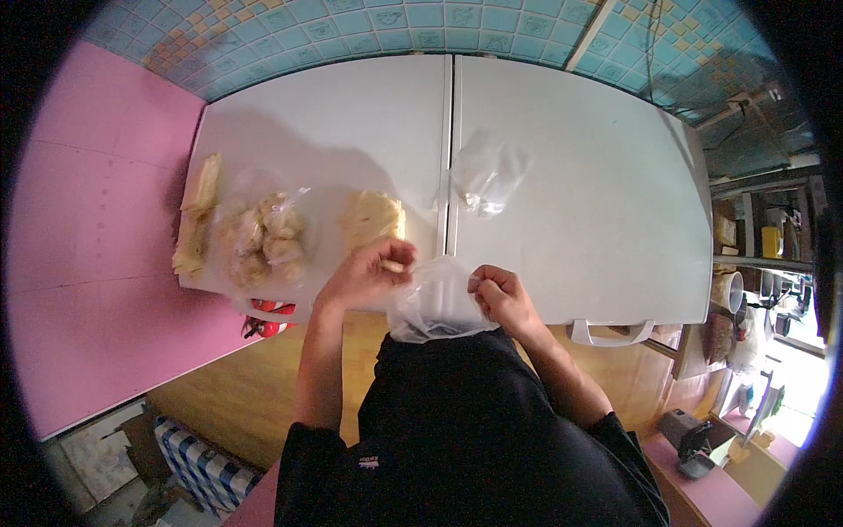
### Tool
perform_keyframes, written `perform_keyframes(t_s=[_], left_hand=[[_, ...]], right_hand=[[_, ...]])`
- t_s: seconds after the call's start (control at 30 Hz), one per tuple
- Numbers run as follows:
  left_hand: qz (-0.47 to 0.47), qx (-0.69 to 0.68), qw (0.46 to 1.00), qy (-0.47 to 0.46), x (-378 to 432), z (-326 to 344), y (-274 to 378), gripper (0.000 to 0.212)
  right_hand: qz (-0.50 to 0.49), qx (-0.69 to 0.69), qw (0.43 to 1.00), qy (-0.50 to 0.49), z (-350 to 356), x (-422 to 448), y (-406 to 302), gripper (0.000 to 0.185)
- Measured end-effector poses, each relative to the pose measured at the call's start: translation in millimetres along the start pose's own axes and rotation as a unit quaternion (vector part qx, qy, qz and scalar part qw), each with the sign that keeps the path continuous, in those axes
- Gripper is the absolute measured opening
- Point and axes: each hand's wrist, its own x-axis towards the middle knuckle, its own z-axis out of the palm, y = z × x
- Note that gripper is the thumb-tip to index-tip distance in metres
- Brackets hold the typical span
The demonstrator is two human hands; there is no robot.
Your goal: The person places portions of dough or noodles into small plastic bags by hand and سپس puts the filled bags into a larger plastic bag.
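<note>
A clear plastic bag (438,300) hangs between my hands, against the front edge of the white chest freezer and my black clothing. My right hand (504,296) pinches its right edge between thumb and curled fingers. At the bag's upper left edge, my left hand (369,273) is curled and slightly blurred; a small pale piece shows by its fingers, and I cannot tell what it is. Just beyond that hand lies a stack of pale yellow, flat food pieces (374,214). Farther left, a clear bag of rounded, pale yellow food bundles (263,237) rests on the lid.
More pale yellow food strips (201,191) lie along the left edge of the white freezer top (579,197). Another clear bag (490,174) sits right of the lid seam. A freezer handle (609,332) juts out in front. Red objects (273,319) show below the left handle.
</note>
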Motion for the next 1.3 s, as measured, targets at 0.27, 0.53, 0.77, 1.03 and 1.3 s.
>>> perform_keyframes(t_s=[0.27, 0.53, 0.77, 1.03, 1.3], left_hand=[[-0.016, 0.587, 0.777, 0.228, 57, 31, -68, 0.064], [-0.099, 0.408, 0.875, 0.242, 46, -4, -78, 0.043], [-0.061, 0.178, 0.934, 0.302, 37, -6, -83, 0.041], [-0.125, -0.190, 0.918, 0.326, 29, -31, -113, 0.036], [-0.083, -0.288, 0.874, 0.381, -7, -92, -194, 0.040]], right_hand=[[0.050, 0.065, 0.996, 0.029, -10, 16, 33, 0.015], [0.038, 0.070, 0.997, 0.017, -17, 18, 42, 0.016], [0.040, 0.095, 0.995, 0.014, -23, 26, 48, 0.016], [0.050, 0.108, 0.993, 0.015, -25, 34, 45, 0.017], [0.057, 0.122, 0.990, -0.052, -11, 40, 29, 0.016]])
